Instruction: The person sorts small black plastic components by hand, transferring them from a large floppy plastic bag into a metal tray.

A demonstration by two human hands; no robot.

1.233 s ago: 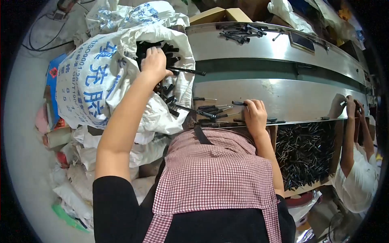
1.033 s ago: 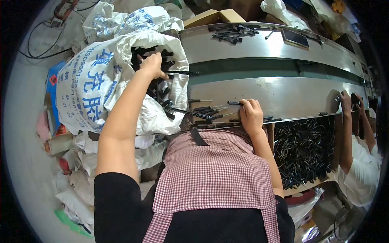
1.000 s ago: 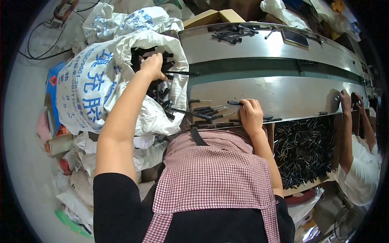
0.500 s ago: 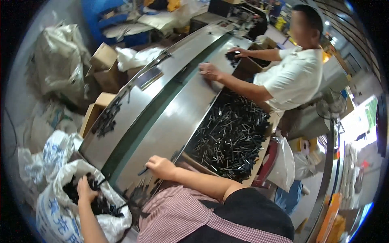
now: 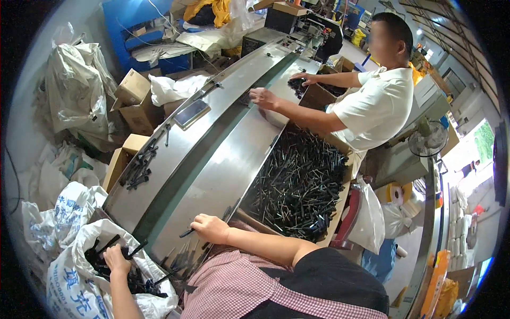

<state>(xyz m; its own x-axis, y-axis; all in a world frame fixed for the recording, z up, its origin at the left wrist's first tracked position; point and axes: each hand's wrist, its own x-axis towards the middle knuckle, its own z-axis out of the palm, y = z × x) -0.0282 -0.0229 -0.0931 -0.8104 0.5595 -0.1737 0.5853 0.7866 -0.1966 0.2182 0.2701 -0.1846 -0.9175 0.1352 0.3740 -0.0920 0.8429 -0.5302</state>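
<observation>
My right hand is over the near edge of the metal table, its fingers pinching a thin black rod-shaped piece that sticks out to the left. Several similar pieces, some with pale shafts, lie loose on the metal just below that hand. At lower left, my left hand reaches into an open white woven sack. Its fingers curl down onto black rod-shaped pieces heaped inside, and the fingertips are partly hidden among them.
A long metal table has a green belt down its middle. A phone and loose black pieces lie on its far side. A large carton full of black pieces adjoins it at right. A co-worker reaches over the table.
The whole view has shifted slightly and become sharper. My right hand still pinches the rod-shaped piece, and my left hand stays in the sack. The co-worker's nearer hand is now closer to the belt.
</observation>
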